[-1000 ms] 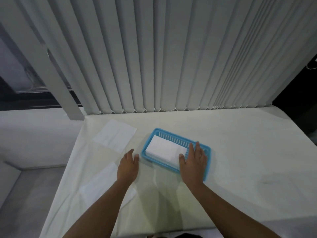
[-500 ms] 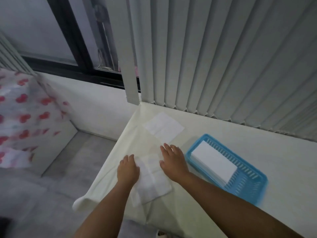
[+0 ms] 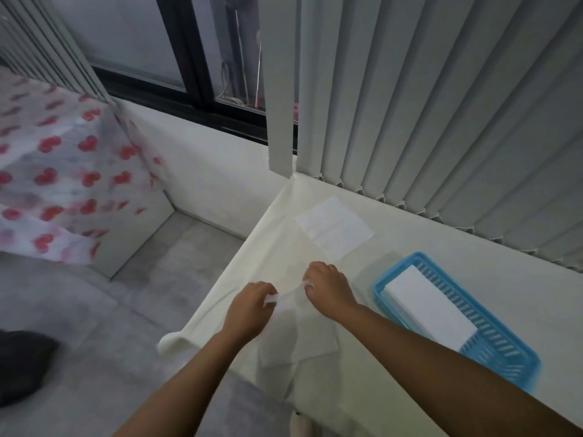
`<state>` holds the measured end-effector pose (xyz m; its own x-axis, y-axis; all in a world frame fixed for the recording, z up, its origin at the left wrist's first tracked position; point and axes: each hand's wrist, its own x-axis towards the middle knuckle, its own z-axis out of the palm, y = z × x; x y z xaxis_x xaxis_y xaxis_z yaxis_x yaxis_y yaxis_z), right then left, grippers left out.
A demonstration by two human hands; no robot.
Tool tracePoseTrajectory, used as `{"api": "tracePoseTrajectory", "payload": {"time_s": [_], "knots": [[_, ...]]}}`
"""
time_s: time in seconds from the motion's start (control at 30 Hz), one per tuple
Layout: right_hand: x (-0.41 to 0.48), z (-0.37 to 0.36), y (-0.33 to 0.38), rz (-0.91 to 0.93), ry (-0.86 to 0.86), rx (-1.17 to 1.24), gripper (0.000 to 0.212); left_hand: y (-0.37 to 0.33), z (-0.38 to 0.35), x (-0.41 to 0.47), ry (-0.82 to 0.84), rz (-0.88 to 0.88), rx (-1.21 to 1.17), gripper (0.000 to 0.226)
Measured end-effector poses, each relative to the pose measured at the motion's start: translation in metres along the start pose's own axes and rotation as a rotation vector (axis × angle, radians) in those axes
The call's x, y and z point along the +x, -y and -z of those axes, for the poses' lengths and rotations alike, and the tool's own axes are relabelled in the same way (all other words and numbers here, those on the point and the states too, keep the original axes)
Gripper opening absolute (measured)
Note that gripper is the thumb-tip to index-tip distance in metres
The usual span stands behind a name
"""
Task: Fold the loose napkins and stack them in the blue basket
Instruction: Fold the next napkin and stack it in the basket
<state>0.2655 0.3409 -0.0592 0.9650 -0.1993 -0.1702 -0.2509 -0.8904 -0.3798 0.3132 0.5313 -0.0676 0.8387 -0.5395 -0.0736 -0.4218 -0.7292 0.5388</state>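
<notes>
A loose white napkin (image 3: pixel 296 339) lies near the table's left front corner, its far edge lifted. My left hand (image 3: pixel 247 312) pinches that edge at the left, and my right hand (image 3: pixel 331 287) pinches it at the right. A second loose napkin (image 3: pixel 334 227) lies flat farther back, near the blinds. The blue basket (image 3: pixel 501 354) sits to the right of my hands and holds a stack of folded white napkins (image 3: pixel 429 305).
The table (image 3: pixel 410 392) has a cream cloth, and its left edge drops to a grey floor. Vertical blinds (image 3: pixel 441 105) hang along the back. A cloth with red hearts (image 3: pixel 56 171) covers furniture at the left. Something dark (image 3: pixel 22 361) lies on the floor.
My view swung left from the basket. Both hands left the basket area, pressed on the near napkin, and now pinch and lift its far edge.
</notes>
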Motion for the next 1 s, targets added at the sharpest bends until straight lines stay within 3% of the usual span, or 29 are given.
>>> {"api": "tracePoseTrajectory", "payload": {"time_s": [0.07,0.23,0.3,0.43,0.53,0.67,0.8,1.0], "knots": [[-0.014,0.01,-0.001,0.019,-0.025,0.04,0.017,-0.001,0.0,-0.015,0.066,0.024,-0.091,0.02],[-0.069,0.008,-0.011,0.096,0.047,-0.04,0.018,-0.006,-0.002,-0.043,0.283,0.1,-0.187,0.031],[-0.083,0.002,-0.017,0.09,0.115,-0.06,0.021,-0.013,-0.004,-0.048,0.278,0.093,-0.145,0.048],[-0.092,-0.008,-0.023,0.078,0.165,-0.013,0.035,-0.021,-0.024,-0.06,0.084,-0.012,0.023,0.068],[-0.093,-0.019,-0.02,0.098,0.145,-0.063,0.055,-0.022,-0.049,-0.07,0.178,0.018,0.146,0.095],[-0.089,-0.035,-0.019,0.075,0.275,-0.245,0.08,-0.013,-0.061,-0.078,0.293,0.067,0.348,0.064],[-0.089,-0.043,-0.03,0.029,0.28,-0.334,0.067,-0.007,-0.061,-0.079,0.236,0.016,0.416,0.054],[-0.102,-0.037,-0.049,-0.016,0.283,-0.252,0.075,-0.026,-0.051,-0.051,0.123,0.044,0.419,0.031]]}}
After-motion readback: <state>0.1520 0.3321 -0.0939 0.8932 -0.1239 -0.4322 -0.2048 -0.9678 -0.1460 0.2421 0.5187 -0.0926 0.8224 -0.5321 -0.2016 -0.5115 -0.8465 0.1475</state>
